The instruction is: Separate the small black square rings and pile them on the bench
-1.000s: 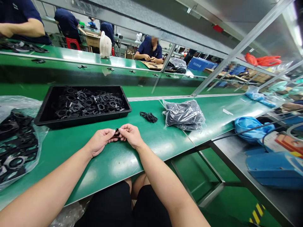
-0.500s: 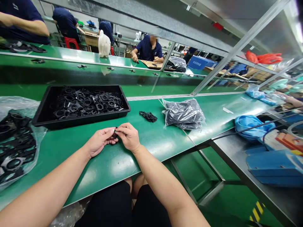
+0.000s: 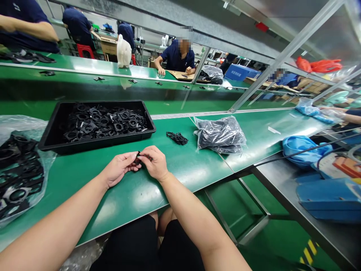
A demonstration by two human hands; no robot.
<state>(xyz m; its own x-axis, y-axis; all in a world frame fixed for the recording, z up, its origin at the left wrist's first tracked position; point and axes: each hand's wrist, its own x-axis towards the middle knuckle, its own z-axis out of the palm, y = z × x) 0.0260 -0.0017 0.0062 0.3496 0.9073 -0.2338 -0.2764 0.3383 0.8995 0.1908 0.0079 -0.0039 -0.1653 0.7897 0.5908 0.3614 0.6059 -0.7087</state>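
Observation:
My left hand is closed on a small black part, mostly hidden by the fingers, above the green table. Thumb and fingers of my right hand pinch at the same piece from the other side. Just beyond the hands stands a black tray heaped with black plastic parts, many with a round hole. To the right of it lies a small pile of thin black pieces.
A clear bag of black parts lies right of the pile; another open bag is at the left. Beyond a metal rail, small parts line a belt. A co-worker sits opposite. Blue equipment stands at the right.
The view has shifted slightly. My hands stay together on the black part, with only a small movement of the right fingers. The co-worker opposite has shifted a hand.

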